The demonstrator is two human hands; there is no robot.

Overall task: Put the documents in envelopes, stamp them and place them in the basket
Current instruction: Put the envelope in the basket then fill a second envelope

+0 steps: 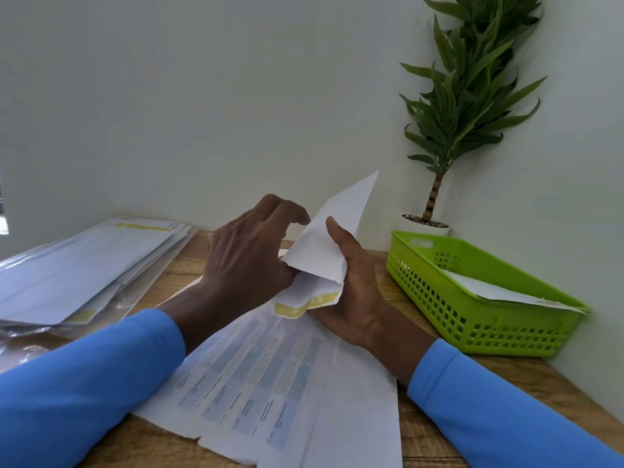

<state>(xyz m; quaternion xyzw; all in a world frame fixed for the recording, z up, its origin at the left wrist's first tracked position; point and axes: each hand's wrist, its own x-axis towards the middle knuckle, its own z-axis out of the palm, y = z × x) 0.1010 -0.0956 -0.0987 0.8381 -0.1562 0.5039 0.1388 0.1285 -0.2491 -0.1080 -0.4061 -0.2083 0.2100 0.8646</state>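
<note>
My right hand (354, 285) grips a white envelope (324, 244) held up above the desk, thumb on its front, its open flap with a yellow adhesive strip (304, 304) pointing down toward me. My left hand (250, 251) sits at the envelope's mouth, thumb pinching the paper there, the other fingers curled above it. Printed documents (270, 376) lie fanned out on the wooden desk under both hands. A stack of white envelopes (84, 265) lies at the left. A green basket (472, 322) at the right holds one envelope (499, 287).
A potted plant (462, 96) stands in the back right corner behind the basket. White walls close the desk at the back and right. Clear plastic wrapping (27, 346) lies under the envelope stack at the left edge.
</note>
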